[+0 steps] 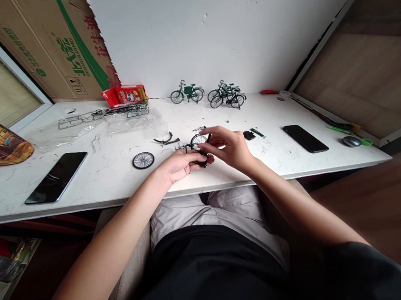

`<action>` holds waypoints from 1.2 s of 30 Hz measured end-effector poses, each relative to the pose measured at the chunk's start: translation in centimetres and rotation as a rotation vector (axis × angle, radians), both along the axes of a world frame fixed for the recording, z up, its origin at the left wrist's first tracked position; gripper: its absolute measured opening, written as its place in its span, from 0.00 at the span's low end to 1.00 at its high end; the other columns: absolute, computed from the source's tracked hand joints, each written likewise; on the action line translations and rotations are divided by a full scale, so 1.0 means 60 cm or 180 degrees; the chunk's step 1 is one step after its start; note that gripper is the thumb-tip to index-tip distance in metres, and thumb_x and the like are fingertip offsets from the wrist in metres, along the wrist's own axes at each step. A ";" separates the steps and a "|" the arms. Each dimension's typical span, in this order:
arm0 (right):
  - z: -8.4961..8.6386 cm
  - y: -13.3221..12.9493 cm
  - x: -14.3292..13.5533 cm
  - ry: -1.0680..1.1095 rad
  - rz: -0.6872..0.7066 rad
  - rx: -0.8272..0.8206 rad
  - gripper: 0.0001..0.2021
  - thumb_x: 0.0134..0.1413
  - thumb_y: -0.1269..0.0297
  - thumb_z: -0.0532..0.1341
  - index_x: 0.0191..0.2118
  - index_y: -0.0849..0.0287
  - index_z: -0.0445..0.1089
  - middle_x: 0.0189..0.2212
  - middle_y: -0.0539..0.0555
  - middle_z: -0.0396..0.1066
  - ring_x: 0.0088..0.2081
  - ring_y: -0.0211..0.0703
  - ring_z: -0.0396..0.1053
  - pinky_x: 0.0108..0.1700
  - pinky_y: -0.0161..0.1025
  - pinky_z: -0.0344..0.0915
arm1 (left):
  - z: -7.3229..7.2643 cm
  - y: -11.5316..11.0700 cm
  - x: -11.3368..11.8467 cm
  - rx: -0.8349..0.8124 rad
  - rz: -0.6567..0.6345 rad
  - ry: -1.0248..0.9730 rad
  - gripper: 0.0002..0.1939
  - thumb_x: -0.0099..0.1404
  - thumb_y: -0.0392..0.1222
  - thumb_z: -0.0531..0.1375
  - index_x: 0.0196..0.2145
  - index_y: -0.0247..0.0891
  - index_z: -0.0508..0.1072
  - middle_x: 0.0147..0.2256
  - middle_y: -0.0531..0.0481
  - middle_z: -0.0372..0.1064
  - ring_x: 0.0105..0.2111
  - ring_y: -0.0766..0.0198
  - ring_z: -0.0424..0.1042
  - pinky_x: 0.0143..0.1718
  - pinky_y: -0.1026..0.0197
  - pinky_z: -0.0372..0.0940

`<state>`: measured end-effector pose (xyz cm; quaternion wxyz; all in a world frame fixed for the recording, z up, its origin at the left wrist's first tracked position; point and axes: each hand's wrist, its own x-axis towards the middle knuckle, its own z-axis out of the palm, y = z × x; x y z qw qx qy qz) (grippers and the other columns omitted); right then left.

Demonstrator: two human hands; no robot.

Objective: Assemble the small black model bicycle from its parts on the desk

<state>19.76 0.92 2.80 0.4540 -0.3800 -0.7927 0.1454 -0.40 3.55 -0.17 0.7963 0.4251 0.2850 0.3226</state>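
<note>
Low over the table's front edge, my left hand (180, 166) is closed around a dark, partly built model bicycle frame (199, 161). My right hand (232, 147) is at the frame's right side, thumb and forefinger bent around a small dark part (209, 138) that fingers partly cover. A spoked wheel (198, 139) shows just beyond the fingers; I cannot tell whether it is joined to the frame. Another black spoked wheel (143, 160) lies flat to the left. Curved black mudguard-like pieces (165, 140) rest behind my left hand.
Assembled model bicycles, a green one (187, 93) and a black one (228, 100) among them, stand by the wall. Phones lie left (57, 177) and right (305, 138). Part sprues (121, 111), a red packet (125, 96) and small loose pieces (249, 135) are also on the table (110, 178).
</note>
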 end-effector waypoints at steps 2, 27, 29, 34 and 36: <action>0.000 0.000 0.001 -0.0124 0.0014 0.0176 0.16 0.70 0.55 0.67 0.58 0.53 0.78 0.38 0.51 0.83 0.33 0.40 0.81 0.41 0.39 0.81 | 0.002 0.000 0.000 -0.0009 -0.0007 0.0018 0.10 0.57 0.28 0.73 0.38 0.29 0.83 0.39 0.39 0.83 0.42 0.58 0.83 0.53 0.53 0.75; 0.014 0.005 -0.001 -0.0331 0.0242 0.0638 0.16 0.74 0.61 0.62 0.62 0.50 0.79 0.38 0.53 0.84 0.38 0.42 0.81 0.43 0.42 0.78 | 0.009 -0.008 0.003 -0.0063 0.0085 -0.0007 0.08 0.57 0.26 0.72 0.36 0.30 0.82 0.38 0.40 0.83 0.43 0.57 0.83 0.56 0.52 0.75; 0.022 0.002 -0.002 -0.0399 0.0342 0.0583 0.17 0.76 0.63 0.59 0.63 0.50 0.78 0.43 0.54 0.84 0.43 0.43 0.82 0.47 0.42 0.78 | 0.009 -0.007 0.004 -0.0083 0.0113 -0.0007 0.09 0.57 0.26 0.72 0.36 0.29 0.82 0.37 0.40 0.83 0.41 0.58 0.82 0.55 0.52 0.75; 0.036 -0.005 -0.005 -0.0408 0.0193 0.0399 0.14 0.75 0.62 0.60 0.55 0.52 0.82 0.41 0.52 0.85 0.42 0.43 0.83 0.47 0.39 0.78 | 0.008 -0.007 0.004 -0.0096 0.0096 0.0012 0.08 0.57 0.26 0.72 0.36 0.29 0.83 0.38 0.39 0.83 0.42 0.57 0.82 0.56 0.52 0.74; 0.036 -0.005 -0.006 -0.0359 0.0160 0.0477 0.12 0.74 0.62 0.62 0.53 0.53 0.84 0.39 0.52 0.86 0.40 0.42 0.83 0.45 0.38 0.78 | 0.008 -0.008 0.003 -0.0056 0.0080 0.0041 0.08 0.57 0.27 0.72 0.36 0.28 0.83 0.39 0.38 0.83 0.44 0.56 0.82 0.56 0.52 0.74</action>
